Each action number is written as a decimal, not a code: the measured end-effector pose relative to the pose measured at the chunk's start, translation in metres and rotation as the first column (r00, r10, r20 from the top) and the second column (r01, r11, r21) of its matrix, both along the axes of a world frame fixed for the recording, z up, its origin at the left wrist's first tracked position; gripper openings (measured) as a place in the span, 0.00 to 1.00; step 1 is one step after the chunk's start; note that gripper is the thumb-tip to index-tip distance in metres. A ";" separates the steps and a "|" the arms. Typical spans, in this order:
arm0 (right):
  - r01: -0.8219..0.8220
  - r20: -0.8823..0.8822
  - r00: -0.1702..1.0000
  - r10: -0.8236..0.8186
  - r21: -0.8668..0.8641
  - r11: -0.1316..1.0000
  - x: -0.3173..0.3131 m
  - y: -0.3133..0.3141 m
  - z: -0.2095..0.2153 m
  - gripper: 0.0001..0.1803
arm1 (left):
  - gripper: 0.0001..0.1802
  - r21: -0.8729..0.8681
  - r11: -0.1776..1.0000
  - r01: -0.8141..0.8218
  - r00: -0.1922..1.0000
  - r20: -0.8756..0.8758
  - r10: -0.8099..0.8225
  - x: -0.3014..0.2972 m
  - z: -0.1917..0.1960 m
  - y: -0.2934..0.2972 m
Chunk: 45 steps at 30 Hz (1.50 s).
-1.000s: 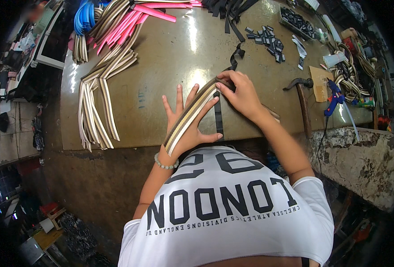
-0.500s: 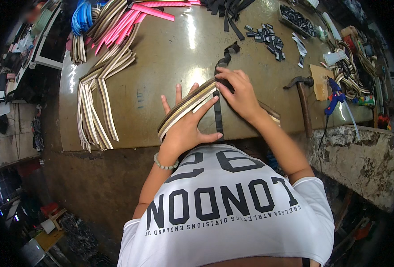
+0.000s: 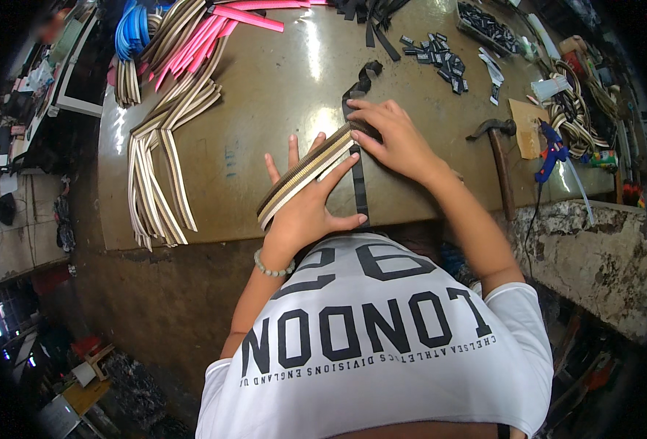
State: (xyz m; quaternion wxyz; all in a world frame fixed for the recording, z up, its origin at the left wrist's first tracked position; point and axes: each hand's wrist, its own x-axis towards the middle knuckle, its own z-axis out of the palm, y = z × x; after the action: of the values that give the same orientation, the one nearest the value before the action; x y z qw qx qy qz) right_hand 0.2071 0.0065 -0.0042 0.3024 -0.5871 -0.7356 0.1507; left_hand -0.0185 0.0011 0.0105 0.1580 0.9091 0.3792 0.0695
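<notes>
A striped webbing strap [image 3: 305, 178] in brown, tan and cream runs slantwise across the back of my left hand [image 3: 303, 218]. That hand lies spread on the table, its index fingertip close to the strap's upper end and its thumb by a black ribbon [image 3: 360, 186]. My right hand [image 3: 398, 143] pinches the strap's upper end, where it meets the ribbon. From there the ribbon runs toward me and also away, curling at its far end. The exact contact under my right fingers is hidden.
At the far left lie striped straps [image 3: 155, 175], pink straps [image 3: 199, 51] and blue straps [image 3: 132, 33]. Black strips [image 3: 374, 18] and small black pieces [image 3: 444, 62] lie at the back. On the right are a hammer [image 3: 500, 161], blue glue gun [image 3: 552, 154] and cardboard [image 3: 526, 128].
My right hand has shifted slightly, its fingers flatter over the strap's end. The ribbon's far part has moved left and away. A strap tail beside my right forearm has mostly gone from sight.
</notes>
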 end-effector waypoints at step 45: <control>0.919 -0.257 0.387 -0.886 0.030 0.393 0.276 -0.165 -0.020 0.26 | 0.19 0.175 0.973 -0.149 0.942 0.324 0.086 0.039 -0.019 0.019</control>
State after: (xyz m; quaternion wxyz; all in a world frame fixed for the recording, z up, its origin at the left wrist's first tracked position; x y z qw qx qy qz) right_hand 0.4832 -0.1588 -0.0241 0.4555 -0.8465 -0.2721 -0.0428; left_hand 0.0206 0.0199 -0.0089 0.1211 0.8732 0.3941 0.2598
